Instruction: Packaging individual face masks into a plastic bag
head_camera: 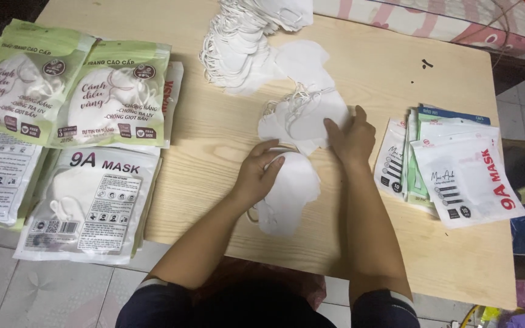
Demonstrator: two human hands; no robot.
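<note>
1. Head view: a small stack of white masks (290,194) is gripped by the left hand (257,176), fingers curled over its top edge, near the table's (214,146) front edge.
2. The right hand (350,136) is laid flat, fingers together, on loose masks (302,115) at mid-table.
3. The masks are judged light, soft and floppy; best pinched at the folded edge.
4. Glossy packets (466,179) are fanned by the right edge.

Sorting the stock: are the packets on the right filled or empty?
Apparently empty: the packets lie flat, fanned over one another, with no bulge of masks visible inside.
</note>
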